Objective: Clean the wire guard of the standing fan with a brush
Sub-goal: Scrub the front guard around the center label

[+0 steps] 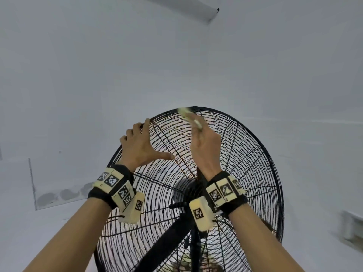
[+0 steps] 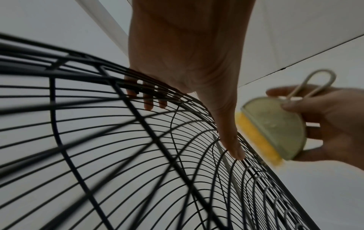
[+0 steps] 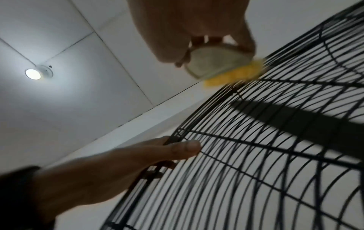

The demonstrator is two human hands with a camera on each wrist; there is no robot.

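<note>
A large black standing fan fills the lower middle of the head view, its round wire guard facing me. My left hand grips the guard's upper left rim, fingers curled over it and thumb lying on the wires. My right hand holds a small half-round brush with a pale green back and yellow bristles. The bristles touch the wires near the guard's top edge. A wire loop handle sticks out between my right fingers.
A white wall and ceiling lie behind the fan, with a lit round ceiling lamp. The fan's black motor housing and pole show through the guard. A pale box-like object sits low at the right.
</note>
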